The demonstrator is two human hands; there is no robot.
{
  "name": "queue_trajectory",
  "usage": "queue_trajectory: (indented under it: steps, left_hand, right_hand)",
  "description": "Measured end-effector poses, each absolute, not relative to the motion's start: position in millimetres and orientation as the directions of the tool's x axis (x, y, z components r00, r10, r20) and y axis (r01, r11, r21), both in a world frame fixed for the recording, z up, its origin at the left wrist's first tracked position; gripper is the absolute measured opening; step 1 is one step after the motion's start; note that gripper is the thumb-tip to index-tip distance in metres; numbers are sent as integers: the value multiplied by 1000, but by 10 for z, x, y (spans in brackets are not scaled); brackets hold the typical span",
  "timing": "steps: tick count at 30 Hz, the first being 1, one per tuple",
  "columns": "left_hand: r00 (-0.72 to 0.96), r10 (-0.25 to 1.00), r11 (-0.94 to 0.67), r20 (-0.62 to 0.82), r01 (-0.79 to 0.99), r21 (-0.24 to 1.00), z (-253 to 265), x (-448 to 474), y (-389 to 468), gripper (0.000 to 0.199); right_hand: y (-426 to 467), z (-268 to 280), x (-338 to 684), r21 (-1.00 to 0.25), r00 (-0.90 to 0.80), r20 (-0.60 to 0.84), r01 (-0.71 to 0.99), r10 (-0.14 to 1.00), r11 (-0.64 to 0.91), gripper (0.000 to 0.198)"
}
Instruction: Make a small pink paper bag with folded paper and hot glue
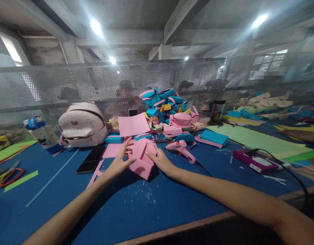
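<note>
A folded piece of pink paper (140, 168) with raised flaps is in front of me at the middle of the blue table. My left hand (122, 157) is at its left side, thumb and fingers spread apart, with the fingertips close to the paper's edge. On the right, my right hand (162, 162) grips the piece, its thumb on the near face and its other fingers partly hidden behind. Flat pink sheets (134, 124) lie just beyond, and a pink glue gun (181, 149) rests right of my right hand.
A heap of blue and pink paper pieces (163, 105) rises at the back. Leftward are a black phone (91, 160), a white backpack (81, 126), a bottle (43, 134) and scissors (12, 177). Rightward sits a purple power strip (255, 161) with cables. Another person's arm (301, 135) reaches in.
</note>
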State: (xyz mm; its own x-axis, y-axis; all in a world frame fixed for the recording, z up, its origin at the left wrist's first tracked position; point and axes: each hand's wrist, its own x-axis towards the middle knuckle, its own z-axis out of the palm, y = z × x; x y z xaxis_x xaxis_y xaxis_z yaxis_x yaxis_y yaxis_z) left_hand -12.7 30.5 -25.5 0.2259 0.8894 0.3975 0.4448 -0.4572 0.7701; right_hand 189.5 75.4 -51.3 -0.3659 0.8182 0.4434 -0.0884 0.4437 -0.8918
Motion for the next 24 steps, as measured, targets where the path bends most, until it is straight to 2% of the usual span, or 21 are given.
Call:
queue_trajectory:
  steps: [4, 9, 13, 20, 24]
  left_hand:
    - [187, 936, -352, 299, 424, 835, -216, -143, 310, 53]
    - [306, 940, -278, 148, 440, 854, -253, -178, 341, 30]
    - [315, 944, -244, 100, 461, 853, -296, -196, 362, 29]
    - [146, 977, -206, 155, 462, 863, -197, -227, 354, 31]
    - [154, 980, -182, 128, 413, 892, -186, -231, 366, 32]
  right_hand:
    - [729, -459, 1913, -875, -386, 460, -41, 800, 483, 37]
    - [724, -433, 1929, -866, -408, 460, -9, 789, 500, 33]
    - [733, -442, 1927, -867, -436, 459, -27, 774, 498, 31]
    - [818, -442, 1930, -864, -383, 493, -108, 781, 492, 33]
    - [849, -447, 1955, -859, -371, 506, -135, 778, 494, 33]
